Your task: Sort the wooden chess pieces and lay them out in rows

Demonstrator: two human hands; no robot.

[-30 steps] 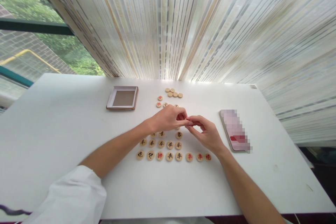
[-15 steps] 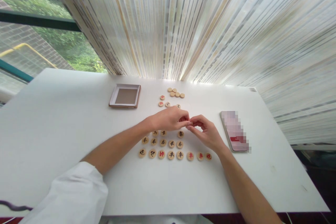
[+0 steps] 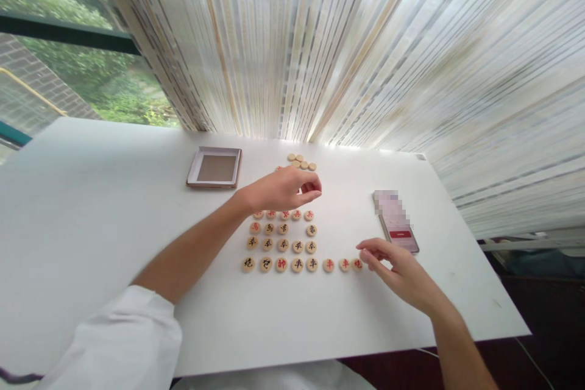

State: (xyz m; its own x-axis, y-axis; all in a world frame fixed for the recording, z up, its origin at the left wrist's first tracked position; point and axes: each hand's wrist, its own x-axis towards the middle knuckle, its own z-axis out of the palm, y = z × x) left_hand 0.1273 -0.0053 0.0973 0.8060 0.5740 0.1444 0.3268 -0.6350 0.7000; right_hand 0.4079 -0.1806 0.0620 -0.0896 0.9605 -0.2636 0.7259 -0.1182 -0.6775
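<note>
Rows of round wooden Chinese chess pieces [image 3: 283, 245] lie on the white table [image 3: 137, 213], marked with red or black characters. Over the back of these rows hovers my left hand [image 3: 286, 187], its fingers curled and thumb drawn in; whatever they hold, if anything, is hidden. This hand covers most of the loose pieces behind the rows. At the right end of the front row is my right hand [image 3: 395, 268], fingertips and thumb close together beside the red cannon piece [image 3: 358, 264]. Whether a piece sits between those fingertips is unclear.
Several blank-side-up pieces [image 3: 304, 165] are grouped near the curtain [image 3: 292, 61]. A shallow open box [image 3: 190, 175] stands at the back left. To the right lies a phone [image 3: 401, 234], partly blurred out. A window is at the far left.
My hands, which met above the rows, have parted. The right hand moved down to the front row's right end; the left went slightly back and left. The view has shifted a little.
</note>
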